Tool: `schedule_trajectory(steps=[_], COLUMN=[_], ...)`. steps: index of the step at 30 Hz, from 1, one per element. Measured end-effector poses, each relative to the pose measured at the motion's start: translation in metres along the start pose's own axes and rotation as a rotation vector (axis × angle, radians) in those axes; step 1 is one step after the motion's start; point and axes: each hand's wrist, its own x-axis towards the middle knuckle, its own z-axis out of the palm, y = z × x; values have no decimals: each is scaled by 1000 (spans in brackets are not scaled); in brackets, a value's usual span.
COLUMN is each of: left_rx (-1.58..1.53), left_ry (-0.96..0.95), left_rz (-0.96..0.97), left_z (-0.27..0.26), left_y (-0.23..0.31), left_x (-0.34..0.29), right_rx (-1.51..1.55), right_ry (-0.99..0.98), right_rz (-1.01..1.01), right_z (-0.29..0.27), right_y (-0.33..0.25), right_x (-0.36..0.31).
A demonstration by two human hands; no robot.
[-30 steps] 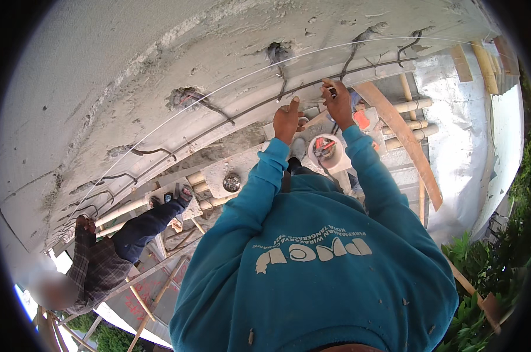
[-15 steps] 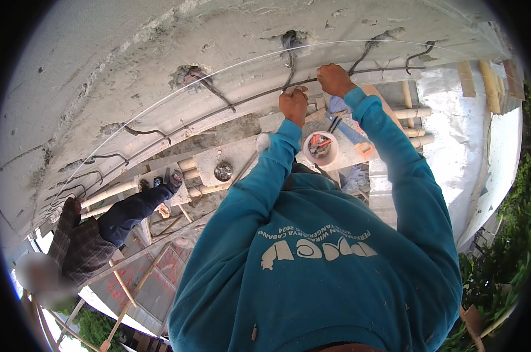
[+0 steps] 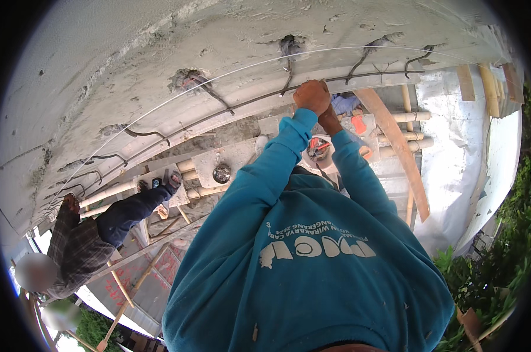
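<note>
My left hand (image 3: pixel 312 97) is closed in a fist just below a long dark steel rod (image 3: pixel 253 100) that runs along the concrete wall. Close under it, partly covered by it, is my right hand (image 3: pixel 330 120); its fingers are hidden. Whatever the left fist holds cannot be made out. Bent steel bars stick out of the wall, one bar (image 3: pixel 287 76) from a chipped hole just above my hands, another bar (image 3: pixel 215 97) further left. Above the rod stretches a thin white string (image 3: pixel 248 61).
Below my arms stands a bucket (image 3: pixel 319 164) of tools, partly hidden. A wooden plank (image 3: pixel 397 146) slants over bamboo poles (image 3: pixel 412 117) at right. A round container (image 3: pixel 222 172) sits on a board to the left. Further left, another person (image 3: pixel 89 246) reaches to the wall.
My right hand has come down off the rod and in behind the left. My left hand has shifted slightly right and up. The plank at right shows more fully.
</note>
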Motion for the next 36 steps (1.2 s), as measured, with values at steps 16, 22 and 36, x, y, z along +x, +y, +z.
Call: schedule_trajectory(steps=[16,22,36], left_rx=[-1005,-788,-274], left_ry=[116,116,-99], left_rz=[-263,-98,89], left_z=[21,12,-68], left_y=[-66,-52,-69], left_x=[-10,25,-24], right_rx=[-939,-739,-425], right_ry=[-238,-106,-235], right_rz=[-25,47,69], right_z=[-40,-17,-34], right_y=[-89,-63,-61], right_x=[88,35,59])
